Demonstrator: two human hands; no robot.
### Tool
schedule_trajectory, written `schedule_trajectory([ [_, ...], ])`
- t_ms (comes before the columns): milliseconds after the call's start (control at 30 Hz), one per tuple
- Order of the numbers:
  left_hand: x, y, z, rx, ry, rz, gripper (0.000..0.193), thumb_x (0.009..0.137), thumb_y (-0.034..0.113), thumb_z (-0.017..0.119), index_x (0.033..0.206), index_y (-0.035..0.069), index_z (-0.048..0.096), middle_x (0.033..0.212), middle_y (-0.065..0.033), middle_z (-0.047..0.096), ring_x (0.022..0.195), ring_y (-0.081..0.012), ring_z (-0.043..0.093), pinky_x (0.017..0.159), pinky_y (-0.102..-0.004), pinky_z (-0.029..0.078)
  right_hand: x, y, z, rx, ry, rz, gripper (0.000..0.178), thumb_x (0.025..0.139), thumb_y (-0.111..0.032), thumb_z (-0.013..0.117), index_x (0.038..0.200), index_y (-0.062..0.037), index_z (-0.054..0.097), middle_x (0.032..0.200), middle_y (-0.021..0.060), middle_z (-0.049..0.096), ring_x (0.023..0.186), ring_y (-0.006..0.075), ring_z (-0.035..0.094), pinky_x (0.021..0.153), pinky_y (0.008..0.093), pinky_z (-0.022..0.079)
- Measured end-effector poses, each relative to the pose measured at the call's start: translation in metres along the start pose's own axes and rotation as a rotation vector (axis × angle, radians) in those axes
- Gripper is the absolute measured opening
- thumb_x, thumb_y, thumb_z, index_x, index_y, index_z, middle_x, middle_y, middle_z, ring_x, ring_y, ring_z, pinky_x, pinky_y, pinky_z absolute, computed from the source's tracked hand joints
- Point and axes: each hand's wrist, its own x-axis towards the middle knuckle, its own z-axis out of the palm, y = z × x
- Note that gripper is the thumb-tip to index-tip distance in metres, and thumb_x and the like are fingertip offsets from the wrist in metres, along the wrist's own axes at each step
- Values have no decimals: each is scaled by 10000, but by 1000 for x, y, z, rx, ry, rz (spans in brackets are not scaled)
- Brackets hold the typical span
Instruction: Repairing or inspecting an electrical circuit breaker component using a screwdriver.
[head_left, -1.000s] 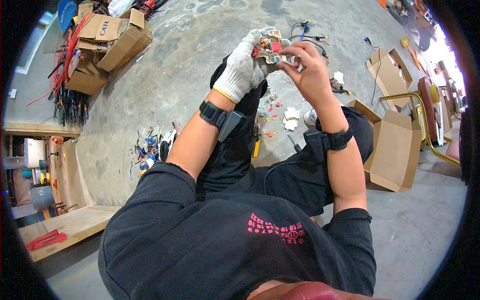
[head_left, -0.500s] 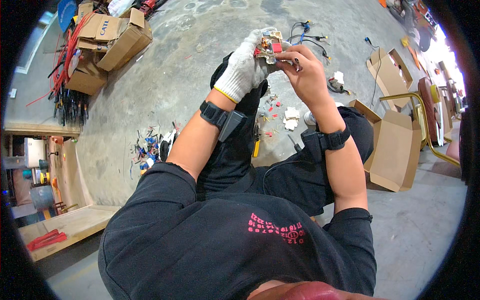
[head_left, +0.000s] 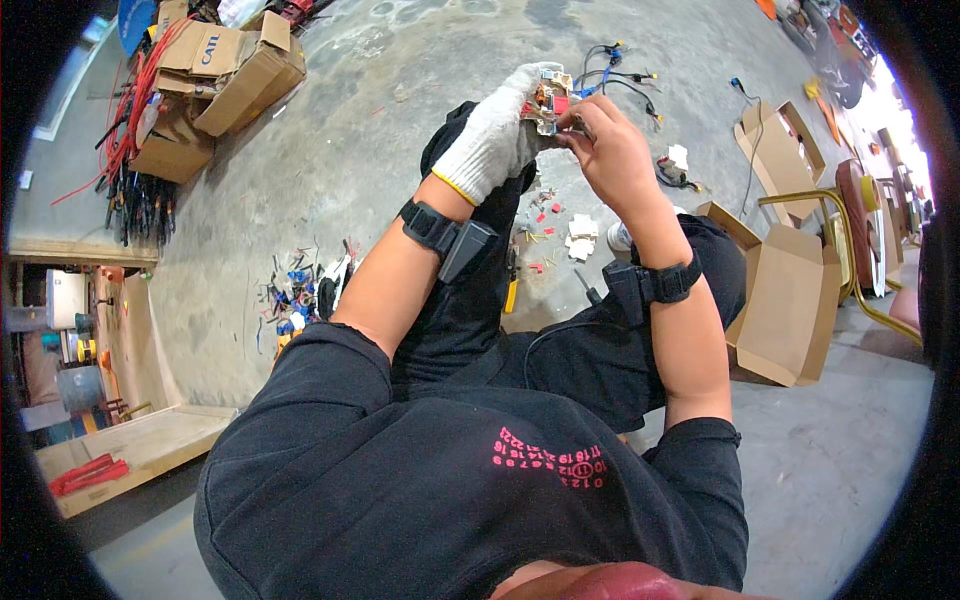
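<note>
My left hand [head_left: 497,130], in a white knitted glove with a yellow cuff edge, is closed around a small opened electrical device [head_left: 546,104]. This has a whitish casing, a red piece and copper-coloured parts inside. Close against the device's right lower edge is my bare right hand [head_left: 612,150], thumb and fingers pinched together. Something small and dark shows at those fingertips, too small to name. Below the hands, on the floor, lie white plastic pieces [head_left: 581,238] and scattered red bits [head_left: 540,216]. A yellow-handled tool [head_left: 512,293] lies between my legs, its upper part dark.
Black and blue cables [head_left: 615,76] lie beyond my right hand. Mixed wire scraps [head_left: 298,292] are heaped on the left. Cardboard boxes [head_left: 245,80] with red wires stand at the far left. An open carton [head_left: 785,300] and a metal-framed chair [head_left: 850,215] are at the right.
The device has shifted slightly downward and tilted a little in the gloved hand. My right fingers have drawn in at its edge, and the dark piece at them shows less than before.
</note>
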Motion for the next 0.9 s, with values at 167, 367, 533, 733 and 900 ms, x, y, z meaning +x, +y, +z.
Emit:
schedule_trajectory([
  [167, -8, 7, 18, 63, 66, -40, 466, 1038, 441, 366, 1186, 56, 584, 1030, -99, 668, 853, -215, 671, 711, -335, 582, -2, 5, 3, 125, 23, 38, 193, 787, -44, 716, 939, -7, 604, 941, 155, 609, 865, 364, 619, 727, 419, 503],
  [367, -5, 2, 4, -8, -23, -18, 463, 1035, 438, 383, 1190, 47, 576, 1023, -105, 664, 850, -215, 673, 719, -339, 590, -1, 3, 4, 172, 42, 64, 154, 793, -42, 710, 906, -10, 610, 937, 153, 612, 863, 364, 612, 739, 411, 498],
  [533, -6, 1, 9, -41, -8, -5, 461, 1036, 427, 388, 1194, 34, 571, 1046, -109, 658, 866, -223, 669, 728, -344, 591, -3, 7, 6, 141, 79, 15, 153, 802, -58, 710, 919, -21, 619, 945, 147, 615, 863, 362, 614, 732, 415, 499],
  [733, -5, 1, 2, -31, 17, 24, 461, 1034, 423, 391, 1193, 33, 579, 1027, -99, 666, 848, -216, 669, 719, -342, 592, -1, -2, 5, 135, 119, -4, 190, 803, -90, 727, 975, -72, 649, 979, 122, 629, 880, 344, 629, 729, 402, 508],
  [900, -8, 3, 5, -14, 1, 49, 466, 1030, 431, 390, 1190, 42, 591, 1010, -96, 675, 845, -217, 676, 710, -344, 592, -2, 2, 4, 126, 134, -38, 215, 788, -100, 742, 992, -118, 675, 982, 97, 643, 855, 321, 646, 710, 386, 520],
])
